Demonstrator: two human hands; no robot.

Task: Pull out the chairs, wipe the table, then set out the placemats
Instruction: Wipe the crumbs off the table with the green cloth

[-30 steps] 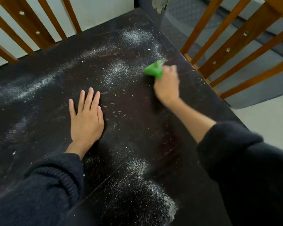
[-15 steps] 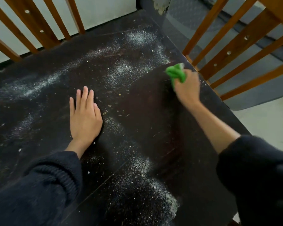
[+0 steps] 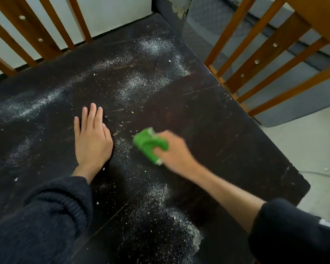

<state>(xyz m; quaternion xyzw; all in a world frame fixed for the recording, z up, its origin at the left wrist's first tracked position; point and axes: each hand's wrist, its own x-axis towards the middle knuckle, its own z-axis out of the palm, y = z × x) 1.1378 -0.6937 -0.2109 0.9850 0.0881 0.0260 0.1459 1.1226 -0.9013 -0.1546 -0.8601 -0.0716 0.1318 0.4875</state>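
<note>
Right hand [image 3: 176, 151] clutching green cloth [image 3: 150, 144] on dusty table [image 3: 217, 130] (left hand [image 3: 91, 140] flat)

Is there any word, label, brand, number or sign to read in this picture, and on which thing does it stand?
None: no text shows on the dark table, on the green cloth in the right hand, or on the wooden chairs. The cloth is blurred by motion, so a small label there could not be read.
</note>
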